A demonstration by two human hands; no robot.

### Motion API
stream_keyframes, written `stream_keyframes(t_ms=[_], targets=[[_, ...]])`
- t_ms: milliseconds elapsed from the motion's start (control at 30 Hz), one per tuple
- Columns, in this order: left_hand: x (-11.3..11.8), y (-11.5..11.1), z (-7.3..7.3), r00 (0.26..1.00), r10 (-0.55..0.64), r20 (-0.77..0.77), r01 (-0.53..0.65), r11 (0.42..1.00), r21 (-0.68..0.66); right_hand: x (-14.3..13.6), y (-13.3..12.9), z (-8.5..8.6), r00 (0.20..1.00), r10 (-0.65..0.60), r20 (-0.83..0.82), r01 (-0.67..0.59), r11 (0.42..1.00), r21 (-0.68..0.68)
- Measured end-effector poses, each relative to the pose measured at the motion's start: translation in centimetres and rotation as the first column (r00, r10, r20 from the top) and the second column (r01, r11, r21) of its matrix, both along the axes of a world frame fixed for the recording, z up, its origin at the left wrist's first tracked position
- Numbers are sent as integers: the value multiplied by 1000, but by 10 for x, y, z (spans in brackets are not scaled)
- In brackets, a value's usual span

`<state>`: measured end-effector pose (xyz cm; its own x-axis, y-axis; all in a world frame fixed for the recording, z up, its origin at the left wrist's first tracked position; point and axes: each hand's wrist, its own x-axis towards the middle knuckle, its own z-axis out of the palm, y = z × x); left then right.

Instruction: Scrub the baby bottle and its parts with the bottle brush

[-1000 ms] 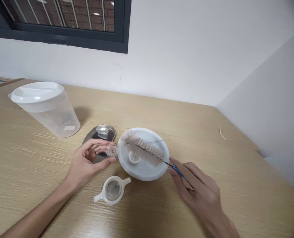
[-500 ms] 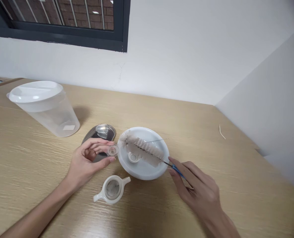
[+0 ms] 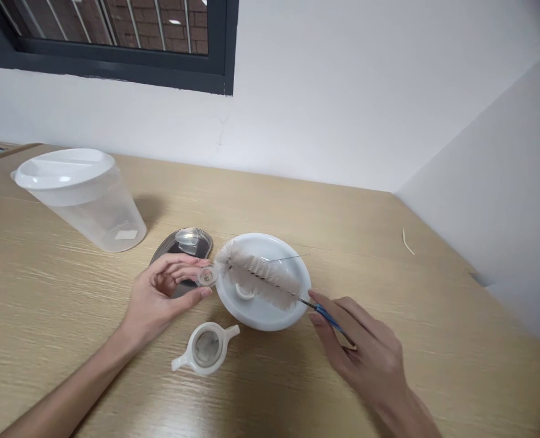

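Brush (image 3: 264, 280) in fingers (image 3: 332, 309), jug label (image 3: 126, 235) unreadable

Brush (image 3: 263, 278) over white bowl (image 3: 270, 319)

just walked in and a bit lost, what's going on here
Someone has both hands occupied. The left hand holds a small clear piece beside a white bowl; the right hand grips a brush by its blue handle, bristles over the bowl. A two-handled strainer lies nearer the camera, and a lidded pitcher stands to the left.
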<state>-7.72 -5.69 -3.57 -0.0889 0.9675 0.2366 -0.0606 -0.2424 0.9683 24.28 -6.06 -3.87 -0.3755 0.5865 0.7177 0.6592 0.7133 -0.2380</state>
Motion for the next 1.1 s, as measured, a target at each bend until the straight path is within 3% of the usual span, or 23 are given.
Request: stream_keyframes(t_ms=[200,467,733,900,1100], targets=[[1,-1,2,1000,1,16,-1,1000,-15,3,2,-1,997,-73,19,73,996,42],[2,-1,7,998,-33,62,40,993,-108,2,0,-3,999,7,-38,-8,1000,-19],[-3,-1,11,996,-60,66,73,975,-212,0,-2,-6,998,8,-58,-10,999,-38],[-3,-2,9,986,-83,146,116,966,-232,-5,-4,-7,999,41,-35,-42,998,-47],[-1,-4,14,981,-68,180,118,952,-282,-7,-3,-8,1000,-20,-5,20,1000,-7]])
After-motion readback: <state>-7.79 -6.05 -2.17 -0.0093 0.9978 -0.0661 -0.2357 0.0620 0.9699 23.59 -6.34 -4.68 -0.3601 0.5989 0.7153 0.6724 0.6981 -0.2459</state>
